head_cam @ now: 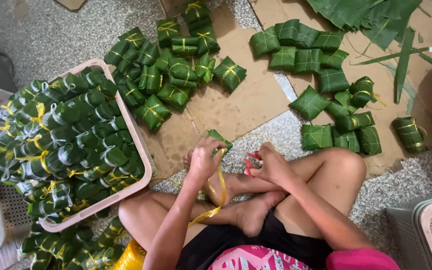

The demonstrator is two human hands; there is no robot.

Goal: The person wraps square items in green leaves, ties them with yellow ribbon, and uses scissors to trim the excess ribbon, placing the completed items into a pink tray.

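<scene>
A: Where's the leaf-wrapped parcel [220,139]?
B: Above the crossed feet, gripped in the left hand [204,159], whose fingers curl round it; yellow ribbon [221,187] trails down from it.
A: And the right hand [271,166]?
B: Just beside, fingers closed, pinching red-handled scissors [249,165].

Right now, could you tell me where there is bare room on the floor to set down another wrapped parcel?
The cardboard is bare between the left pile and the right pile. The speckled floor just beyond the left hand and right hand is open too. The basket is packed full, and loose leaves crowd the far right.
</scene>
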